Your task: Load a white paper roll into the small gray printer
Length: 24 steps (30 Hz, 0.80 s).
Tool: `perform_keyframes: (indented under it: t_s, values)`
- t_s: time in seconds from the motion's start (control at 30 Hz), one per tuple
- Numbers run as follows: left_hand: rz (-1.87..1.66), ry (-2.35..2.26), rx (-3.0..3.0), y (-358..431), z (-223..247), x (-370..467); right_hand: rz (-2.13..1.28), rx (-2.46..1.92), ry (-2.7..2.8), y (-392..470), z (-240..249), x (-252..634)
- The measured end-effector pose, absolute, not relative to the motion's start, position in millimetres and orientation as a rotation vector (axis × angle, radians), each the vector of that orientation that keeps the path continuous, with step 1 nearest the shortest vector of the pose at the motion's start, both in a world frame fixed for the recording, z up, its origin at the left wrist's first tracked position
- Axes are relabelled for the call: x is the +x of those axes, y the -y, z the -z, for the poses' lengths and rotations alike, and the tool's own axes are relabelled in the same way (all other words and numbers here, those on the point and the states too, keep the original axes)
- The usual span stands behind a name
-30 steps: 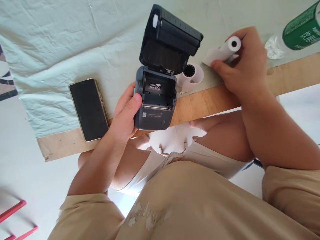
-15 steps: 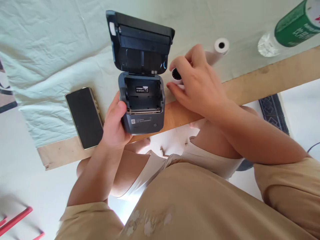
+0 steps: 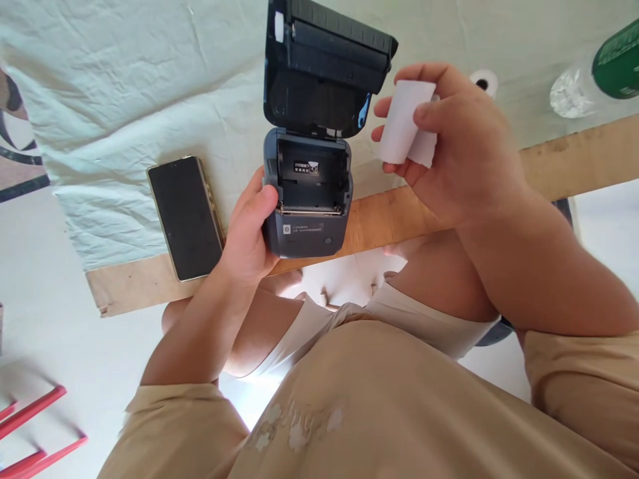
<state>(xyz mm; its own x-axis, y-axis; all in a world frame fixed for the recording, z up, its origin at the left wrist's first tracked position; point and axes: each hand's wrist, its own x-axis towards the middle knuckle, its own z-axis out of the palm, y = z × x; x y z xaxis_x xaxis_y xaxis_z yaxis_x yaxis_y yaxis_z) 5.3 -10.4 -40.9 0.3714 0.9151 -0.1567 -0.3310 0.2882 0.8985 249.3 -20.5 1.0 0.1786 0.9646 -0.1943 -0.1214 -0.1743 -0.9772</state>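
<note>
A dark grey portable printer (image 3: 309,236) has its lid (image 3: 324,73) swung up, and its inner compartment holds only a small printed label. My left hand (image 3: 252,233) grips the printer's left side, thumb on the rim. To the right of the lid, my right hand (image 3: 449,133) holds a white paper roll (image 3: 402,123) between thumb and fingers, with a loose flap of paper hanging on its right side. Behind that hand, a second white roll (image 3: 484,83) stands on the cloth, partly hidden.
A phone (image 3: 184,216) lies at the left on the pale green cloth (image 3: 110,120), near the wooden table edge (image 3: 134,286). A clear bottle with a green label (image 3: 616,66) lies at the upper right. Red bars (image 3: 44,412) show at lower left.
My right hand has lifted the paper roll off the cloth and turned it so that its side faces up. The printer, in my left hand, appears further right and slightly higher in view.
</note>
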Motion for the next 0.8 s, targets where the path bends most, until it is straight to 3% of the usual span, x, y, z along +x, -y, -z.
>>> perform_keyframes:
  t_s: [0.17, 0.3, 0.8]
  values:
    - [-0.976, -0.775, 0.879, 7.7, 40.7, 9.8, -0.503, -1.161, 1.506, 25.1, 6.0, 244.0]
    - [-1.007, -0.765, 0.892, 5.3, 48.0, 12.3, -0.179, -0.978, 1.756, 28.4, 11.1, 232.0]
    - [-1.035, -0.744, 0.831, 12.0, 43.3, 10.2, 0.006, -1.017, 1.892, 22.0, 20.9, 207.4]
